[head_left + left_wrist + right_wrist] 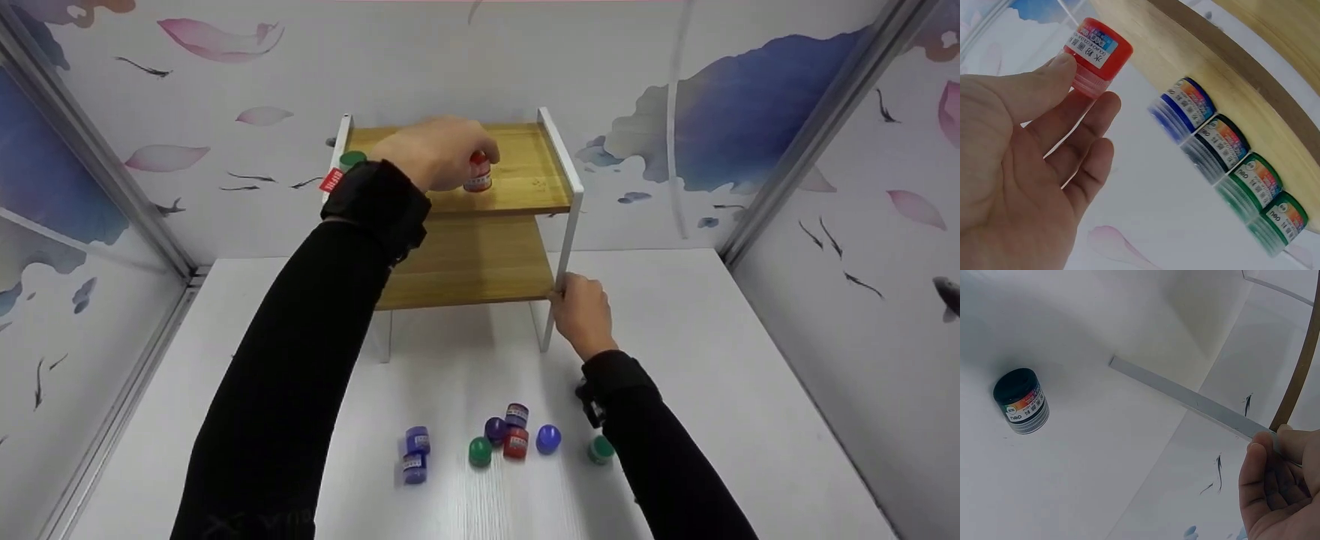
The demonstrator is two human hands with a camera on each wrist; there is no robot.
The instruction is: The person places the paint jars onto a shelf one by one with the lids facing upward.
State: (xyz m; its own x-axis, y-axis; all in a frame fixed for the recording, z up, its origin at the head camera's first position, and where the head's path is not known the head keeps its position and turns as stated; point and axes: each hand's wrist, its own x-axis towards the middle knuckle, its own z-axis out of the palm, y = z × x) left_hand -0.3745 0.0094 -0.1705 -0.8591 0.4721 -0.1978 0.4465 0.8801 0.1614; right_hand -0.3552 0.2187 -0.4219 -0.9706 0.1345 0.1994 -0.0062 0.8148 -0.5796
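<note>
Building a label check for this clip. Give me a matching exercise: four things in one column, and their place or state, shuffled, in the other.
Things:
1. red jar
2. right hand
3. blue jar
4. dark jar

Place or state:
A. lies on the white table among other jars
B. in the grip of the left hand, over the top shelf
C. stands alone on the white surface in the right wrist view
D. holds the white leg of the rack

Pairs: 1-B, 2-D, 3-A, 4-C
</note>
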